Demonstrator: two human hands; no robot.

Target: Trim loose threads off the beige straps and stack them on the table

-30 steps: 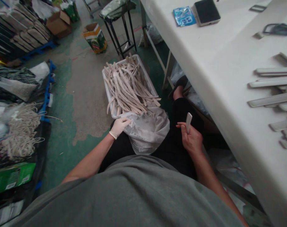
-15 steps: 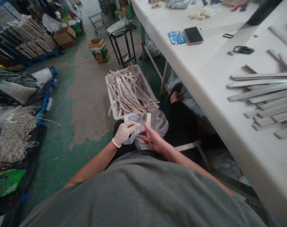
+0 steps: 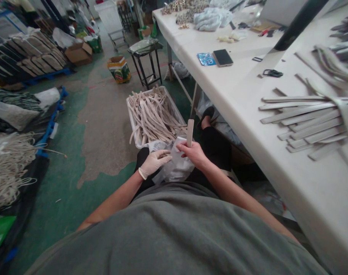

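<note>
My left hand (image 3: pixel 156 163), in a pale thin glove, has its fingers stretched out and slightly apart beside a clear plastic bag (image 3: pixel 176 164) over my lap. Whether its fingertips touch the bag, I cannot tell. My right hand (image 3: pixel 193 153), bare, is closed on a flat beige strap (image 3: pixel 190 131) whose rounded end sticks up above the fist. Its thumb and fingers also pinch the upper edge of the plastic bag. Just beyond both hands, a white plastic crate (image 3: pixel 130 118) is heaped with similar beige strips (image 3: pixel 153 112).
On my right runs a long white table (image 3: pixel 231 103) bearing a phone (image 3: pixel 223 57), a blue packet (image 3: pixel 206 59), a black buckle (image 3: pixel 272 73) and several grey straps (image 3: pixel 308 122). A black stool (image 3: pixel 146 63) and a printed carton (image 3: pixel 119 70) stand ahead. Bundled cords (image 3: pixel 12 168) lie at left.
My right hand has risen slightly and moved right with the strap, now also pinching the bag. My left hand's fingers have loosened from their pinch on the bag. The camera view has shifted.
</note>
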